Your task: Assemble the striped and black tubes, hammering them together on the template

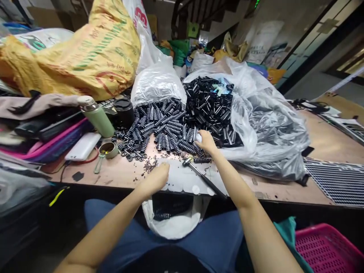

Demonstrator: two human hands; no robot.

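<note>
My left hand (158,177) rests as a loose fist on a white scalloped sheet (182,180) at the table's near edge, beside a scatter of tiny dark beads (149,164). What it holds, if anything, is hidden. My right hand (206,141) reaches forward to the edge of a pile of black-and-white ribbed tubes (163,123), fingers curled down onto them. A small hammer (200,175) lies on the white sheet between my hands. Plain black tubes (212,106) fill an opened clear plastic bag behind.
A green bottle (96,115), black cup (124,110), white phone (83,146) and small metal cup (107,150) stand left. A yellow sack (85,49) lies behind. A white bag (173,220) hangs at my lap. A pink basket (327,246) sits lower right.
</note>
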